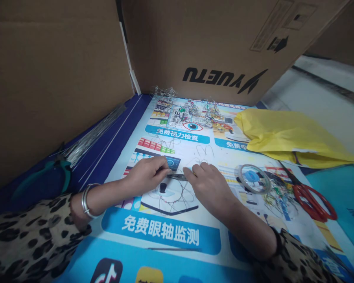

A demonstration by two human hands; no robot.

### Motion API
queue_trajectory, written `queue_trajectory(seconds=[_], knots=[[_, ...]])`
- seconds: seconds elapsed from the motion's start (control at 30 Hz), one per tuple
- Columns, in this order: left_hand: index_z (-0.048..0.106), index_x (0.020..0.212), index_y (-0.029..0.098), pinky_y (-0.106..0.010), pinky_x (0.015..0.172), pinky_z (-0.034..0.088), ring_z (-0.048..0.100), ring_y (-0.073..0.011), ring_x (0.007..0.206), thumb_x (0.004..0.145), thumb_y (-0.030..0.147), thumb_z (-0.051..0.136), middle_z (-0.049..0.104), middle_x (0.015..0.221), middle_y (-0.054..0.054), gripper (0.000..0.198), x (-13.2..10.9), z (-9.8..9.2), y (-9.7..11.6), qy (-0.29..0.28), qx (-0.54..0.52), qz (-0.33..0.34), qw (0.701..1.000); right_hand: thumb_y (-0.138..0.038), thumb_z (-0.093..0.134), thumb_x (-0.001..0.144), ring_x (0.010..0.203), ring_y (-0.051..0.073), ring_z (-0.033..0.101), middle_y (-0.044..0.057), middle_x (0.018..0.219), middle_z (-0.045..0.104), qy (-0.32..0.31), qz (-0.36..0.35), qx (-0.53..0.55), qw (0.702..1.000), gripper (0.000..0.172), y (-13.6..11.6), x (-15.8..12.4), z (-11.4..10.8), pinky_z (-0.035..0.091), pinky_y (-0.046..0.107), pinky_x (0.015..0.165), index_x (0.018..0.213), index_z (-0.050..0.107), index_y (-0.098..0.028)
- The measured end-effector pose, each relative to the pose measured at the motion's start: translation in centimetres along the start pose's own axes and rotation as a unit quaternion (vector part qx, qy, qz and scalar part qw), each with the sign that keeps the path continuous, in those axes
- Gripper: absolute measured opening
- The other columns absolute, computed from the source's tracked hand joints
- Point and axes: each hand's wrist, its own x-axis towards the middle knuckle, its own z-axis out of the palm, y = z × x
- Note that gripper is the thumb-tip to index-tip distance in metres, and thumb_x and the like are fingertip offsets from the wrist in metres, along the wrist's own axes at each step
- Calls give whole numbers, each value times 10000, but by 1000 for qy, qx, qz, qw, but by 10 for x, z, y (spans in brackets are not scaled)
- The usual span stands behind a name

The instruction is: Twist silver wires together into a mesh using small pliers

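My left hand (149,173) and my right hand (209,186) meet over a printed poster (171,232) on the table. Both are pinched closed on a thin wire piece (177,177) held between them. Under and in front of the hands lies a looped wire shape (174,198) of bent strands. A silver bangle sits on my left wrist. Both sleeves are leopard print.
A bundle of straight wires (91,137) and green-handled pliers (44,175) lie at the left. A tape roll (252,179), red scissors (312,200) and a yellow bag (289,135) are at the right. Finished wire shapes (194,112) sit by the cardboard wall (212,47).
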Motion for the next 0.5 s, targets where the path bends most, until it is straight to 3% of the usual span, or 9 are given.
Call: queue_trajectory(seconds=[0.5], knots=[[489, 752, 168, -237, 563, 354, 506, -125, 615, 861, 219, 448, 556, 669, 4, 127, -3, 3, -2, -3, 29, 18, 999, -129, 474, 838, 761, 196, 465, 51, 822, 592, -24, -3, -8, 1000, 299, -1, 0, -2, 288, 320, 625, 1128, 544, -151]])
